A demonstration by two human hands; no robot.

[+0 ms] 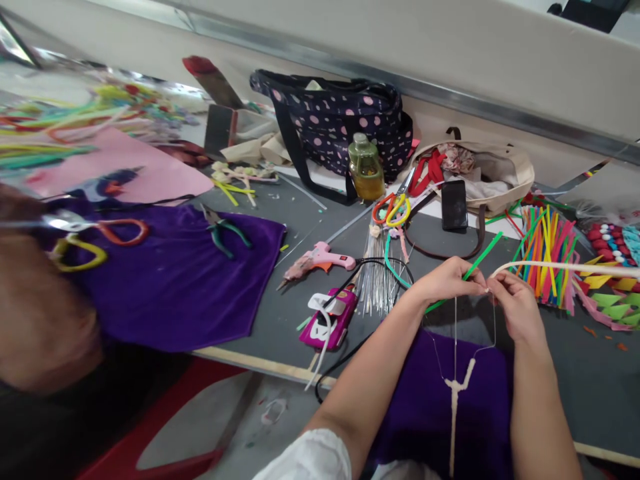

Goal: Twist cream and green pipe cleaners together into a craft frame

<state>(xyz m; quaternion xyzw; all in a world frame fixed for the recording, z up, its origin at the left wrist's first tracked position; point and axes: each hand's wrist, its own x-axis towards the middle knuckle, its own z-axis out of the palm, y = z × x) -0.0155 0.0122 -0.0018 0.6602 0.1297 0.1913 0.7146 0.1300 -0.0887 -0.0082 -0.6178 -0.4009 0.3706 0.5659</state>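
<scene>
My left hand (pixel 453 279) and my right hand (pixel 517 303) meet over the table, fingertips pinched together. Between them is the tip of a thin wire branch. A long cream pipe cleaner (pixel 555 265) runs from my right fingers out to the right. Below hangs a branching wire stem (pixel 454 417), its lower part wrapped in cream fuzz and its upper wires bare. Behind my left hand passes a green pipe cleaner (pixel 483 255); whether the hand touches it I cannot tell. Purple cloth (pixel 425 407) lies under the stem.
Left of my arms lie a pink glue gun (pixel 320 259), a magenta case (pixel 333 320) and bare wires (pixel 377 283). Coloured pipe cleaners (pixel 547 257) are at right. A bottle (pixel 366 167), phone (pixel 454 205) and bags stand behind. A blurred co-worker's arm (pixel 45 300) is near scissors (pixel 123 231).
</scene>
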